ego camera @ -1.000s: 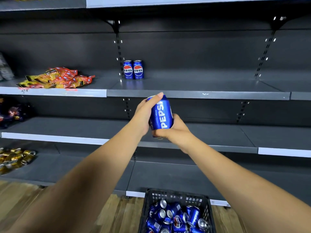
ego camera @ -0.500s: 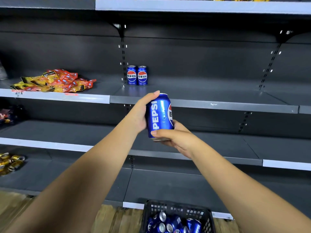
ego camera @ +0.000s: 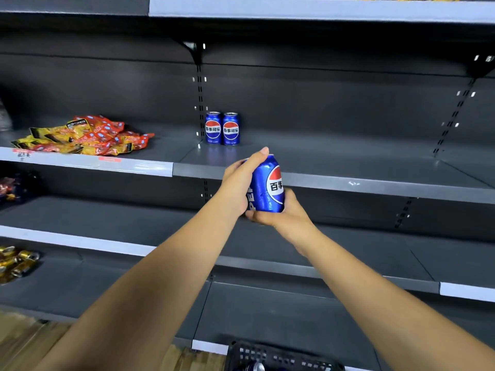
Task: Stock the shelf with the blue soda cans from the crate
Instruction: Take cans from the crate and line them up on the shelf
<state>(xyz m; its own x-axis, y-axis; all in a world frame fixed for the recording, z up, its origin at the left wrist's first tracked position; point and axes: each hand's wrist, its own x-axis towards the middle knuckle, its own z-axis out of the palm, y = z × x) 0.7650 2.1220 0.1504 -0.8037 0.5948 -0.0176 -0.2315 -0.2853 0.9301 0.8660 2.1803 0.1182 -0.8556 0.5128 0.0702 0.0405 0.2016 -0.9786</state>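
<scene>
A: You've got one blue can (ego camera: 265, 184) up in front of you, upright, level with the front lip of the shelf (ego camera: 348, 183). Both hands are on it.

B: Why both, for one can?

A: My guess is you're turning it so the logo faces out. The round emblem shows toward the aisle, like the two stocked cans (ego camera: 221, 128) standing side by side at the back of that shelf, beside the upright rail.

B: How are the hands set?

A: Your left hand (ego camera: 238, 187) wraps the can's left side, fingers curled round it, one fingertip up at the rim. Your right hand (ego camera: 278, 212) cups it from below and behind, thumb across the base. Both are clamped on the can, neither slack.

B: And the supply?

A: The crate (ego camera: 270, 356) sits on the floor below your arms; only its top edge shows, with a glimpse of one can top inside.

B: Anything nearby to mind?

A: Snack packets (ego camera: 80, 135) lie on the next shelf section to the left, well apart. I'd expect this can to go just beside the pair.
</scene>
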